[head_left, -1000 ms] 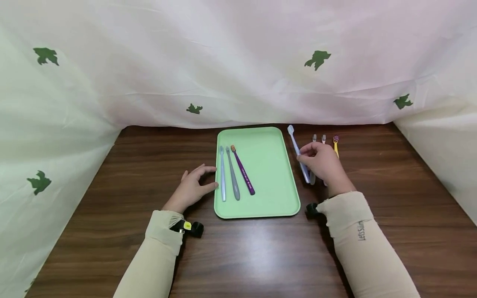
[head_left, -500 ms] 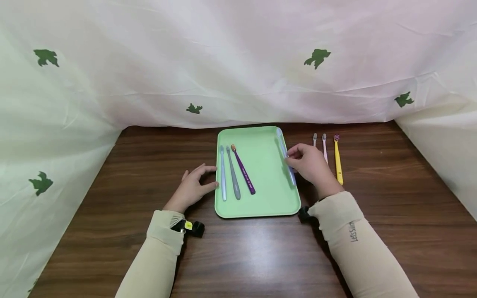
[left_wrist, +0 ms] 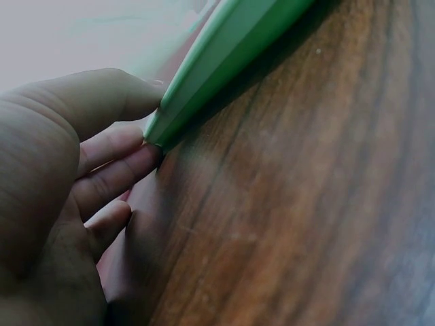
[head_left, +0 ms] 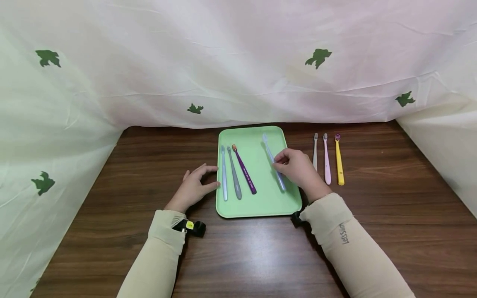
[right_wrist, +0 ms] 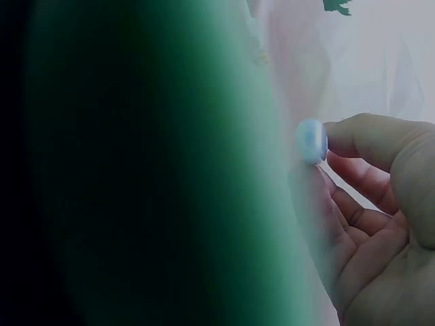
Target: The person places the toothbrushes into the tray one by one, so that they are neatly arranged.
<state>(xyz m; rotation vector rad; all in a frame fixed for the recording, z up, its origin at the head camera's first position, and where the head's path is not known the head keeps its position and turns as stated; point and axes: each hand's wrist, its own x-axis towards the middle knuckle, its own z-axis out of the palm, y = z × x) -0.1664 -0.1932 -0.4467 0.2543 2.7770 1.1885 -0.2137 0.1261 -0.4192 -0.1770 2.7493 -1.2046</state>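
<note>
My right hand [head_left: 296, 167] pinches a pale lavender-blue toothbrush [head_left: 269, 150] by its handle, above the right half of a light green tray [head_left: 261, 209]. The brush head points to the back. In the right wrist view the handle's end [right_wrist: 312, 141] shows at the thumb and fingertips. On the tray's left side lie a light blue toothbrush [head_left: 224, 176], a grey toothbrush [head_left: 234, 176] and a purple toothbrush [head_left: 245, 171] with an orange striped head. My left hand [head_left: 191, 186] touches the tray's left rim with thumb and fingertips, fingers loosely extended.
Right of the tray, a pale grey-white toothbrush [head_left: 315, 149], a pink toothbrush [head_left: 326, 161] and a yellow toothbrush [head_left: 339, 163] lie in a row on the dark wooden table [head_left: 391, 198]. A white curtain [head_left: 253, 62] with green leaf shapes borders the back and sides.
My right hand has carried the lavender-blue toothbrush left, from the table beside the tray, across the right rim and over the tray. The left hand has stayed at the rim.
</note>
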